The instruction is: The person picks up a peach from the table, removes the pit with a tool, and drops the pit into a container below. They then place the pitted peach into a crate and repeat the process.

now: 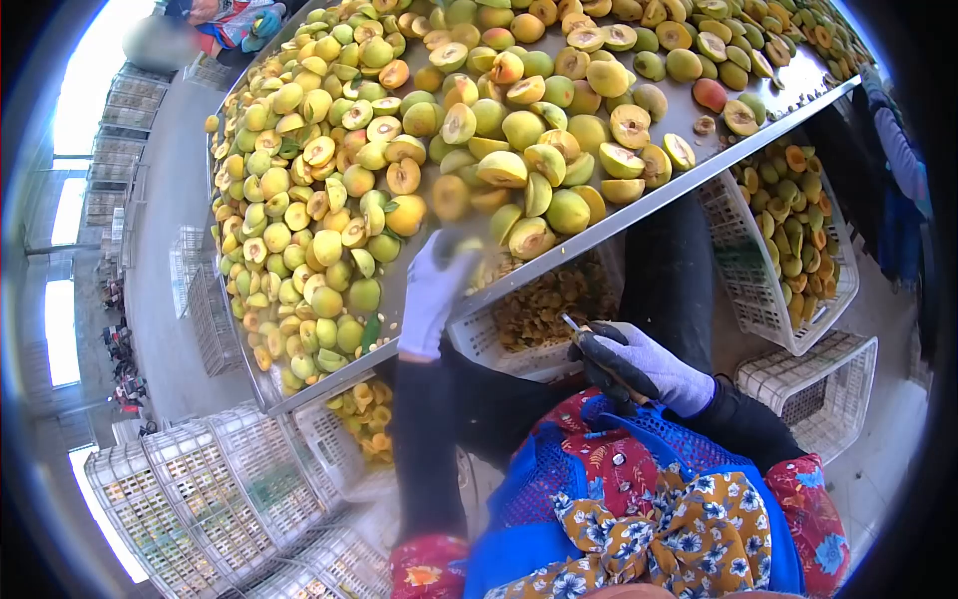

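Note:
My left hand point(439, 290), in a pale glove with dark fingertips, reaches over the near rim of the metal table point(559, 250). Motion smears its fingers, so I cannot make out whether they hold anything. Halved and whole yellow-green stone fruit point(529, 170) lie heaped around and beyond it. My right hand point(639, 364), gloved the same way, is closed in front of my lap. It grips a small knife point(571, 322) with a thin metal tip pointing up and left; the wooden handle end shows below the fist.
Below the table rim stands a crate of fruit scraps point(554, 309). A crate of halved fruit point(788, 240) is to the right, near an overturned crate point(813, 394). Stacked white crates point(220, 489) fill the lower left. Other people point(235, 25) are at the table's far left and right side.

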A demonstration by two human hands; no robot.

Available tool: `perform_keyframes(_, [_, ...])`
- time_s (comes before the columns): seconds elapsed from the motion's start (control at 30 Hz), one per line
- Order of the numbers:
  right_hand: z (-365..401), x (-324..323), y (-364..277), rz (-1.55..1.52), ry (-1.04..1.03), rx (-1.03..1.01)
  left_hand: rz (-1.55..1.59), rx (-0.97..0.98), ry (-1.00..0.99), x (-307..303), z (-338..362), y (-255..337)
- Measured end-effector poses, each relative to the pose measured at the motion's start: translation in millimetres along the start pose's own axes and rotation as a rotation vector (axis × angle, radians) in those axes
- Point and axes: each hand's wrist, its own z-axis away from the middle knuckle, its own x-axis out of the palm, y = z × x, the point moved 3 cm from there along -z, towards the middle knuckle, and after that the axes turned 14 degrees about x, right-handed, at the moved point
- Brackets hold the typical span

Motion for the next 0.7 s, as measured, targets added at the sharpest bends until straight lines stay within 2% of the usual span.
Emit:
perform_keyframes(0.03, [6, 8, -6, 0.036, 0.052, -0.042, 0.534, -0.207, 0.064, 0, 17, -4])
perform_keyframes(0.07, [5, 11, -12, 0.143, 0.113, -0.133, 1.043, -0.029, 0.232, 12, 34, -1])
perform_keyframes(0.1, [4, 14, -17, 0.25, 0.185, -0.22, 0.734, 0.185, 0.186, 18, 40, 0])
perform_keyframes(0.17, [2, 24, -23, 0.595, 0.332, -0.505, 1.455, 0.049, 0.066, 28, 64, 12])
perform_keyframes(0.23, [6, 36, -18, 1.176, 0.493, -0.862, 1.508, -0.101, 0.263, 46, 81, 21])
perform_keyframes(0.27, [7, 39, -19, 1.176, 0.485, -0.807, 1.629, -0.037, 0.228, 56, 82, 25])
perform_keyframes(0.37, [11, 48, -31, 1.012, 0.493, -0.69, 1.417, -0.023, 0.243, 77, 86, 52])
perform_keyframes(0.43, [10, 47, -28, 0.904, 0.529, -0.597, 1.107, 0.044, 0.264, 83, 89, 54])
perform_keyframes(0.5, [10, 49, -27, 0.914, 0.561, -0.628, 0.773, 0.105, 0.279, 82, 95, 65])
perform_keyframes(0.63, [12, 50, -27, 1.011, 0.561, -0.6, 1.068, -0.082, 0.323, 86, 101, 64])
perform_keyframes(0.7, [10, 48, -26, 0.977, 0.561, -0.606, 0.817, 0.036, 0.321, 87, 102, 67])
